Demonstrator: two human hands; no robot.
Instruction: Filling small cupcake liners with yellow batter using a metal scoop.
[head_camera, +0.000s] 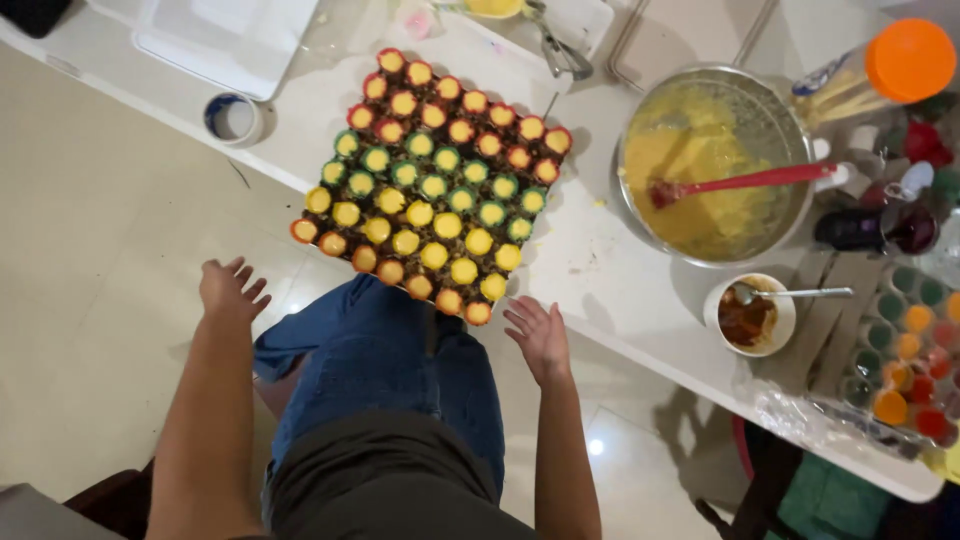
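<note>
Left hand (232, 288) and right hand (540, 335) are hovering, each grip released, near a square tray (432, 185) overhanging the white counter (620, 290), apparently carrying batter-filled red, green, yellow cups.

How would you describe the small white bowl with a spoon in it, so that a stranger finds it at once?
Start at the big metal pot of yellow batter on the white counter. Just below it, near the counter's edge, sits the small white bowl. It alone holds reddish-brown sauce and a metal spoon.
</note>
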